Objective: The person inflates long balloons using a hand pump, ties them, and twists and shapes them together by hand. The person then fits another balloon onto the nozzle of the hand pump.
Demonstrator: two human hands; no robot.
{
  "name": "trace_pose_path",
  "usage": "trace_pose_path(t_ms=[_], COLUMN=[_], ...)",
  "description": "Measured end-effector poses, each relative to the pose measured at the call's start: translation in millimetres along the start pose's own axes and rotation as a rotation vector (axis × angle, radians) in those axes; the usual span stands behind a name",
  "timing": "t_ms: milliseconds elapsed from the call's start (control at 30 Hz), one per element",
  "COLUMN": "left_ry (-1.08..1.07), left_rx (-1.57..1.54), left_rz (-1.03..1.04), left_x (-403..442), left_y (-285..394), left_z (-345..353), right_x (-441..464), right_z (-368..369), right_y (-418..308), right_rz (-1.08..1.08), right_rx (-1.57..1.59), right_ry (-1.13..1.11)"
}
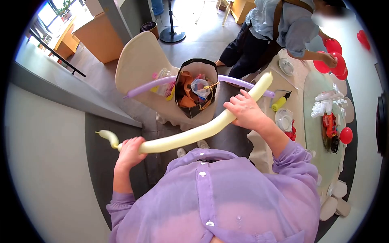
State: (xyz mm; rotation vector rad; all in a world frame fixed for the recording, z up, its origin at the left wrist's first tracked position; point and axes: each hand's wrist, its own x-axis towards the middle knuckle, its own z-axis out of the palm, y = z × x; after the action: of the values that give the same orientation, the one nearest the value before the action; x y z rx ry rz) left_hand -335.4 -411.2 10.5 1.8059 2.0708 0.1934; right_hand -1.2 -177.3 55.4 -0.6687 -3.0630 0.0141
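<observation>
A long pale yellow balloon [186,137] stretches across in front of my body. Near its left end, my left hand [131,151] is wrapped round it, beside a narrow twisted section and a small bent end piece. Toward the other end, my right hand [245,111] grips the balloon, whose rounded tip points up and to the right. Beyond it a thin purple balloon [152,84] lies curved over the chair and passes by a black bag [192,112] filled with orange and clear items.
Behind the bag stands a beige chair [135,60]. A person [279,28] leans over the table at the right, holding red balloons [336,60]. On the long table [312,93] are a yellow-green pump [278,104], tape rolls and a red item. A stand base [172,35] is on the floor.
</observation>
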Motion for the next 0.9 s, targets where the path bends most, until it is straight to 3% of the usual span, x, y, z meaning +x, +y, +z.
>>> trace_pose_path(t_ms=[67, 167, 233, 300, 367, 433, 500, 633, 667, 733, 867, 900], left_ry=[-0.265, -0.56, -0.407, -0.464, -0.419, -0.364, -0.261, -0.389, -0.399, -0.438, -0.472, -0.367], left_rx=[0.064, -0.047, -0.357, -0.685, -0.92, -0.897, -0.943, -0.85, -0.848, -0.802, -0.771, -0.804], left_rz=[-0.209, -0.152, 0.126, 0.337, 0.286, 0.233, 0.234, 0.253, 0.257, 0.286, 0.316, 0.36], left_x=[-2, 10, 25, 47, 70, 79, 84, 82, 83, 89, 103, 107], left_y=[-30, -18, 19, 77, 121, 141, 148, 133, 132, 133, 152, 163], left_z=[19, 23, 24, 1, -2, 9, 10, 1, 1, 2, 3, -1], right_x=[-1, 8, 18, 29, 33, 37, 33, 14, 8, -2, -9, -11], right_z=[4, -2, -2, 0, -2, -14, -41, -91, -89, -84, -67, -62], right_y=[8, -8, -29, -55, -67, -69, -51, -6, -3, 2, 0, -5], right_rz=[-0.015, -0.039, -0.119, -0.204, -0.256, -0.341, -0.285, -0.163, -0.153, -0.112, -0.145, -0.149], right_rx=[-0.129, -0.162, -0.182, -0.213, -0.232, -0.26, -0.309, -0.503, -0.502, -0.328, -0.371, -0.378], right_ry=[0.155, 0.199, 0.203, 0.158, 0.167, 0.301, 0.362, 0.472, 0.469, 0.119, 0.154, 0.136])
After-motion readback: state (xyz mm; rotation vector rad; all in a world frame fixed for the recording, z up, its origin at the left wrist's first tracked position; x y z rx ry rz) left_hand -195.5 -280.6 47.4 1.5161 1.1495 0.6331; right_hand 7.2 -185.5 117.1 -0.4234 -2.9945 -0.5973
